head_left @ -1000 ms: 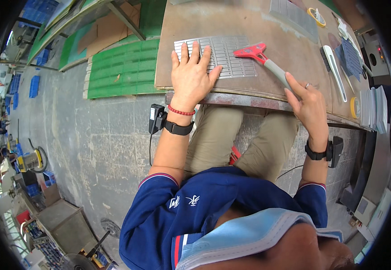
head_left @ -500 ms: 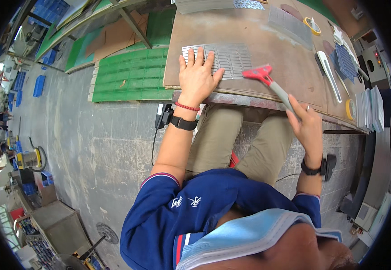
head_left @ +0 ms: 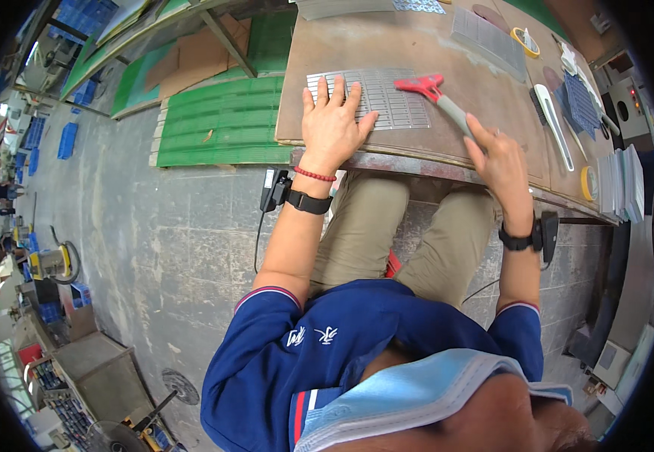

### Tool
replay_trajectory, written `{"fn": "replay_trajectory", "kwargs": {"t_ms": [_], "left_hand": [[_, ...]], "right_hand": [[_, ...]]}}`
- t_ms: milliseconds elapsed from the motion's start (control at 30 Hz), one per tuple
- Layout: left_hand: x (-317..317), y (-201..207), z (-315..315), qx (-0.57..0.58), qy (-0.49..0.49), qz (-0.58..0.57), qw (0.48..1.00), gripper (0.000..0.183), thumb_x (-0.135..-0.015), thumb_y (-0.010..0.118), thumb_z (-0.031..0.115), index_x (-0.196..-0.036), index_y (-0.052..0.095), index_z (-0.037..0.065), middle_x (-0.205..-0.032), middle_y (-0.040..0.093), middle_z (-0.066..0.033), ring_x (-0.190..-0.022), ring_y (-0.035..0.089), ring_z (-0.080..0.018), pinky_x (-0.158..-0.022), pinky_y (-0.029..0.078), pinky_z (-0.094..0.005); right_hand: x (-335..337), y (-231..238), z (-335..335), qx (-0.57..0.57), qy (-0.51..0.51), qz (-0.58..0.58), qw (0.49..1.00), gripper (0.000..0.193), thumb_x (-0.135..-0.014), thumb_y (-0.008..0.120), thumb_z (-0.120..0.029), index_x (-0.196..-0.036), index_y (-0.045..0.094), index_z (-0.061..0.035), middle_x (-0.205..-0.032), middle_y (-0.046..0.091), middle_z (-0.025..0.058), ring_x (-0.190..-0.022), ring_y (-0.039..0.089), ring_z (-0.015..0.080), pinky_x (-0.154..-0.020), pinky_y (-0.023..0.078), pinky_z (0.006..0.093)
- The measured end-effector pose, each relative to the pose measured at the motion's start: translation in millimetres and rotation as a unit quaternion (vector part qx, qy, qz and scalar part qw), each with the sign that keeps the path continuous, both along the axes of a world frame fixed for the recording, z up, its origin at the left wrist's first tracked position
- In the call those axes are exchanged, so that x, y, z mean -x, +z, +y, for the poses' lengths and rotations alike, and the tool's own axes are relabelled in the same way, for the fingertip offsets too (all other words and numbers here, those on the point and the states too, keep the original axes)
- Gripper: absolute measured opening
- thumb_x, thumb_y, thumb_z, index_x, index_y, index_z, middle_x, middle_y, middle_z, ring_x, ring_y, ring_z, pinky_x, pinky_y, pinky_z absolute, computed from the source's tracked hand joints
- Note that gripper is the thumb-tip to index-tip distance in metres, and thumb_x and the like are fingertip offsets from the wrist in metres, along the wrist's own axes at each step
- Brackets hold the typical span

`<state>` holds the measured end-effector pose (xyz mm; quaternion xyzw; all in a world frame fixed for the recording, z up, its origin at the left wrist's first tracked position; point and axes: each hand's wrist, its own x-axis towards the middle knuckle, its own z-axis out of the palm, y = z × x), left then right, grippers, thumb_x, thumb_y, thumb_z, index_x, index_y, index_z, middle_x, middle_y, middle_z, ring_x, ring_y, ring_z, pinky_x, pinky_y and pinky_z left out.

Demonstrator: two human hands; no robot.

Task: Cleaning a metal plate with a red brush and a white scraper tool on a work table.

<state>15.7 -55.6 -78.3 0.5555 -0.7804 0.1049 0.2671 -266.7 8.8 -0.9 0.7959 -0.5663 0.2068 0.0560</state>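
Left hand [head_left: 332, 124]: fingers spread, flat on grid sheet [head_left: 383, 98], pinning it to bench [head_left: 417, 45]; right hand [head_left: 496, 154]: clamped round scraper [head_left: 440, 98] handle, red blade resting on sheet

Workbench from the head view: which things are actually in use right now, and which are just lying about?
In use:
- left hand pressed flat on the grey metal sheet
- right hand gripping the red-headed scraper, its head on that sheet

Lying about:
- yellow tape roll
- second grey sheet
- white-handled tool
- stack of white sheets
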Motion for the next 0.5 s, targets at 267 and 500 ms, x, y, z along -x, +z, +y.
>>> {"fn": "replay_trajectory", "kwargs": {"t_ms": [267,500], "left_hand": [[1.7,-5.5,-0.1,-0.004,0.012,0.011,1.000,0.056,-0.086,0.062,0.051,-0.127,0.062,0.014,-0.136,0.055,-0.0174,-0.128,0.047,-0.0429,-0.106,0.033,-0.0588],[0.8,-2.7,-1.2,0.008,0.015,-0.005,1.000,0.055,-0.085,0.061,0.051,-0.127,0.062,0.014,-0.135,0.056,-0.0178,-0.128,0.047,-0.0430,-0.105,0.034,-0.0586]], "right_hand": [[-6.0,-7.9,-13.8,-0.006,0.000,0.021,1.000,0.039,-0.085,0.069,-0.016,-0.123,0.063,-0.0104,-0.079,0.063,0.0199,-0.068,0.062,0.0375,-0.061,0.047,0.0444],[-26.1,-7.8,54.9,-0.004,-0.047,-0.014,0.999,0.038,-0.084,0.069,-0.016,-0.121,0.063,-0.0098,-0.078,0.063,0.0176,-0.067,0.062,0.0369,-0.059,0.049,0.0440]]}}
